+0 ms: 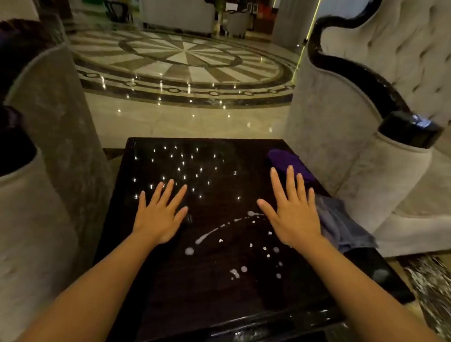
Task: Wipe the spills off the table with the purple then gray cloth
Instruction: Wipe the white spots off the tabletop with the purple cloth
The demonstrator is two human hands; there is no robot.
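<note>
A dark glossy table [162, 284] fills the lower middle of the head view. White spills [241, 249] lie as drops and a streak on its near right half, between my two hands. My left hand [160, 214] is flat and open over the table's left side, holding nothing. My right hand [292, 215] is spread open at the right, fingers apart. A crumpled purple cloth [289, 160] lies at the far right corner, just beyond my right fingertips. A gray cloth [346, 225] lies bunched at the right edge, partly hidden by my right hand.
A pale upholstered armchair [363, 125] with black trim stands close on the right, and another chair [47, 137] on the left. Polished patterned floor [182, 63] stretches beyond the table's far edge. Ceiling lights reflect as bright dots in the tabletop's far half.
</note>
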